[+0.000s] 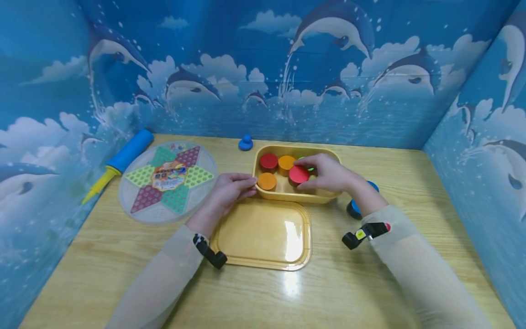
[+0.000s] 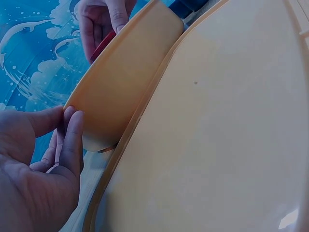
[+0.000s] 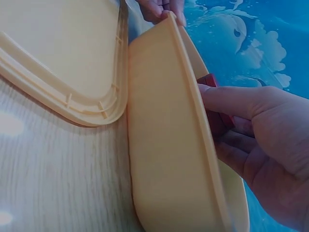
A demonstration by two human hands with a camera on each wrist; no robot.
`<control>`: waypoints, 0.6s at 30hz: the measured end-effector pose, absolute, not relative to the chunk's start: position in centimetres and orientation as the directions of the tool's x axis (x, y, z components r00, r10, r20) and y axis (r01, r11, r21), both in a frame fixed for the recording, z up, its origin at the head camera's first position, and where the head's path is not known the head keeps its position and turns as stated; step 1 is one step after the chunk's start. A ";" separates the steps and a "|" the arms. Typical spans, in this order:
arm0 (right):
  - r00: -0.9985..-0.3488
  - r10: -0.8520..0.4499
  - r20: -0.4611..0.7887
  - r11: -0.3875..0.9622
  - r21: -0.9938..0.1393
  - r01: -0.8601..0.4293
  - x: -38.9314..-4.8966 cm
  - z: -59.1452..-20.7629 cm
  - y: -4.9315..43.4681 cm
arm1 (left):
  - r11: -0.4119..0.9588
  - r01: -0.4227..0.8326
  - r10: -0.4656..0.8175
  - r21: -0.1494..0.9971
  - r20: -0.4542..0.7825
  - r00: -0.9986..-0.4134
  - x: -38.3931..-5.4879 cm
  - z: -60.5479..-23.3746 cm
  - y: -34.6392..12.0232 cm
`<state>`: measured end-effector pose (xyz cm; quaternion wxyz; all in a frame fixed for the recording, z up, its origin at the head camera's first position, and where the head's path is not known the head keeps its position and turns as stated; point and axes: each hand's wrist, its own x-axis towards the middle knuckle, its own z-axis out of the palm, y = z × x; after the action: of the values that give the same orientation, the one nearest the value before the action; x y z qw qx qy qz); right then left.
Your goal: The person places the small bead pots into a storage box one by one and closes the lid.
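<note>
A yellow plastic box (image 1: 296, 198) stands on the table with round, coloured pieces inside. My left hand (image 1: 231, 189) pinches the box's rim at its near left corner between thumb and fingers. Over the right half of the box, my right hand (image 1: 326, 172) grips a red round piece (image 1: 298, 174) by its sides. A darker red piece (image 1: 269, 162) and two orange pieces (image 1: 286, 164) lie in the left part. Something green (image 1: 311, 169) shows partly behind my right fingers. In the right wrist view, the box wall (image 3: 159, 121) hides the lower part of the red piece.
The yellow lid (image 1: 263, 233) lies flat in front of the box. At left are a Chinese checkers board (image 1: 168, 180) and a blue-and-yellow pump (image 1: 123, 157). A small blue duck-like toy (image 1: 245, 143) stands behind. Blue round pieces (image 1: 354, 208) sit beneath my right forearm.
</note>
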<state>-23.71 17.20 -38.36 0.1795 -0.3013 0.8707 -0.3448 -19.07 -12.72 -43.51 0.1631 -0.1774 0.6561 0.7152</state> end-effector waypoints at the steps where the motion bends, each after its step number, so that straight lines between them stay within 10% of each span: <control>1: -0.751 -0.650 -0.114 0.580 -0.712 -0.394 -23.8 -38.4 17.0 | -0.086 -0.468 0.000 0.880 -0.470 -0.883 -19.1 -43.5 -12.7; 18: -0.681 -0.717 -0.147 0.558 -0.707 -0.435 -24.1 -39.5 14.8 | -0.093 -0.472 0.007 0.877 -0.473 -0.881 -19.1 -43.3 -12.7</control>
<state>-24.13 14.85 -39.54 0.2152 -0.3365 0.8559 -0.3284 -19.06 -12.74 -43.32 0.1667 -0.1782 0.6523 0.7176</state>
